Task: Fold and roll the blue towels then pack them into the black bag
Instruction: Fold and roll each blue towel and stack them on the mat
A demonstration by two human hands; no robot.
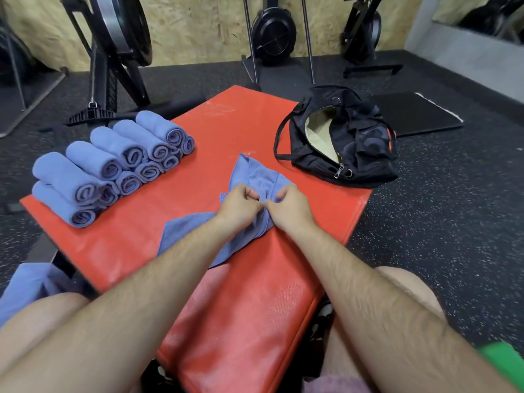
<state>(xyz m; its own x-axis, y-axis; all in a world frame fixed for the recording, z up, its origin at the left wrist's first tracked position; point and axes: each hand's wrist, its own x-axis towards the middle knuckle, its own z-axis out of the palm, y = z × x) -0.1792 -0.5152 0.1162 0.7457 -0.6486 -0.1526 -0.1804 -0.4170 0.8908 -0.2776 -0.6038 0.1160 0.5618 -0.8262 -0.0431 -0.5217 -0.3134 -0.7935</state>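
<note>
Presently we are pinching the blue towel at mid-mat, with both hands meeting over its middle. The left hand and the right hand are each curling thumb and fingers onto a gathered fold of cloth, knuckles nearly touching. The towel is lying on the red mat with its long axis running from about 7 o'clock to 1 o'clock, one end trailing under the left forearm and the other reaching away from us. We are judging this to be the folding step, with rolling to come along that axis. The rolled towels are sitting stacked at 10 o'clock. The black bag, unzipped and showing a pale lining, is lying at 1 o'clock, nearer the right hand. More blue cloth is showing at 8 o'clock by the knee. We are finding no legible brand or writing anywhere.
</note>
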